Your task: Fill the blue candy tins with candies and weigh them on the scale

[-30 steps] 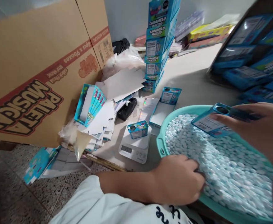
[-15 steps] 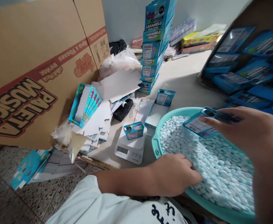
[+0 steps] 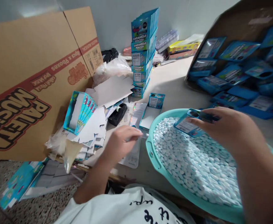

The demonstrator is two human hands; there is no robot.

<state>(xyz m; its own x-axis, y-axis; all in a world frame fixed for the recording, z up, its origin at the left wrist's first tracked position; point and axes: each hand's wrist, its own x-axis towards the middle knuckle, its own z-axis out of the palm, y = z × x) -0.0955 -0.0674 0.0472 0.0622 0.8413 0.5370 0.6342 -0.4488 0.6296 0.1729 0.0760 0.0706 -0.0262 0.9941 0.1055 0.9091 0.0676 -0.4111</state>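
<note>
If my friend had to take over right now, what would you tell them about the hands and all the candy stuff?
Left hand: over the white scale, covering its top; what it grips there is hidden.
Right hand: holding a small blue box above the teal basin.
The basin is full of pale blue candies.
Behind the scale stands a tall stack of blue boxes. More blue boxes fill the open carton on the right. A single box stands on the table, and flat cardboard sheets lie piled on the left.
Done: many boxes stacked.
Left: the box in the right hand looks open and unfinished.
</note>
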